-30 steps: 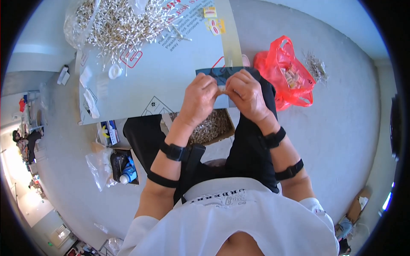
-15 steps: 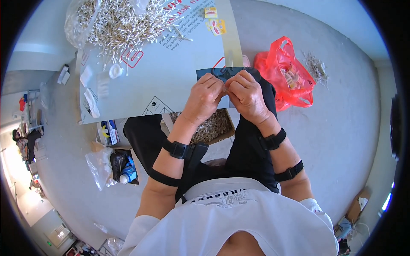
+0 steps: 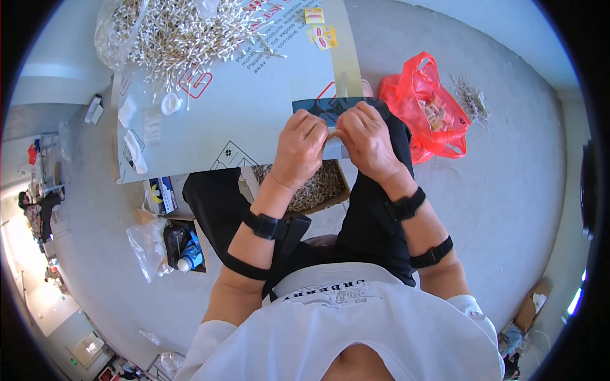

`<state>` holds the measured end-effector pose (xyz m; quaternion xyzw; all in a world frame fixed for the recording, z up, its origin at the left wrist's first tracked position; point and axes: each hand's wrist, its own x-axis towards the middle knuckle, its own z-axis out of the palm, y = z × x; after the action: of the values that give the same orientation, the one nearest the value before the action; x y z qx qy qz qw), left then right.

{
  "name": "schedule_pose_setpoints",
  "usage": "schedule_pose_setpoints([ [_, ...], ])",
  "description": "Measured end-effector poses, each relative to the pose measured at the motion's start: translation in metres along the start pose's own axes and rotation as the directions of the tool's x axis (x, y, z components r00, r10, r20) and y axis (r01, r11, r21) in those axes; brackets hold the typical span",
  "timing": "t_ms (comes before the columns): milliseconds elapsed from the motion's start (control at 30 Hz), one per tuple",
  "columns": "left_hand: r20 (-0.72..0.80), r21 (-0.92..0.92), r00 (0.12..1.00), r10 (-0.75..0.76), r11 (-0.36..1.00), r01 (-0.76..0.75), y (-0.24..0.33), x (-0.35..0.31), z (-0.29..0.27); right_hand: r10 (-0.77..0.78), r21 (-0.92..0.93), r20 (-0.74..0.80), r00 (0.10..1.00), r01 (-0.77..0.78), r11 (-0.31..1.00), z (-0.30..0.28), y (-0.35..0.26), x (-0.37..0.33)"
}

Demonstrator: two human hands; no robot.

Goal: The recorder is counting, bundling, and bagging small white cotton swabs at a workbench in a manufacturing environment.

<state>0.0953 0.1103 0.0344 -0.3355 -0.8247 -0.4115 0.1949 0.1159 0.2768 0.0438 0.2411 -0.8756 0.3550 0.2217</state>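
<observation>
- L hand (image 3: 304, 145) & R hand (image 3: 368, 141): both w/ fingers curled in, thumb + fingertips pinching the same small thin item (image 3: 335, 133), AFAICT.
- Item's in the narrow gap betw. hands: R of L hand, L of R hand, approx. equally near both. Mostly hidden by fingers; a tan bit shows, kind unclear.
- Long axis: looks side to side, hand to hand, but too covered to be sure.
- Dark blue sheet (image 3: 304, 108): just beyond the fingertips, at tabletop's near R corner.
- Tabletop (image 3: 248, 127): near edge just bodyside of the hands, R edge close by R hand; widest stretch for moving is L of L hand.
- Carton (image 3: 338, 202) of thin sticks: below near edge, betw. the knees.
- R leg (image 3: 399, 136), dark trousers: right by R hand, limits room low on that side.
- Red plastic bag (image 3: 397, 101) w/ small packs: farther R, on floor, apart from R hand; loose sticks (image 3: 471, 101) past it.
- White ring (image 3: 164, 106): well L of L hand, on tabletop.
- Yellow-white cards (image 3: 324, 38): far R part of tabletop.
- Cotton swab pile (image 3: 190, 44): far L, well apart from both hands.
</observation>
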Motion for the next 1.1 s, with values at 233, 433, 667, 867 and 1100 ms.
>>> schedule_pose_setpoints([
  [233,0.078,0.019,0.997,0.012,1.0,-0.013,-0.009,0.0,-0.005,0.011,0.014,0.022,1.0,-0.011,1.0,0.013,0.009,0.001],
  [433,0.008,0.007,1.0,-0.028,1.0,0.028,-0.006,-0.002,-0.003,0.063,0.116,0.005,0.998,-0.063,0.991,0.008,0.006,0.002],
  [667,0.07,-0.012,0.997,-0.044,0.999,0.045,-0.015,0.002,-0.018,0.052,0.147,0.045,0.998,-0.058,0.987,0.002,0.006,0.002],
  [867,-0.005,-0.023,0.998,-0.058,0.998,0.058,-0.01,-0.002,-0.017,0.048,0.143,0.028,0.998,-0.051,0.988,0.005,0.004,-0.001],
  [1100,0.015,-0.073,0.982,-0.186,0.98,0.187,-0.011,-0.004,-0.016,0.071,0.175,0.018,0.997,-0.073,0.982,0.006,0.006,0.0],
])
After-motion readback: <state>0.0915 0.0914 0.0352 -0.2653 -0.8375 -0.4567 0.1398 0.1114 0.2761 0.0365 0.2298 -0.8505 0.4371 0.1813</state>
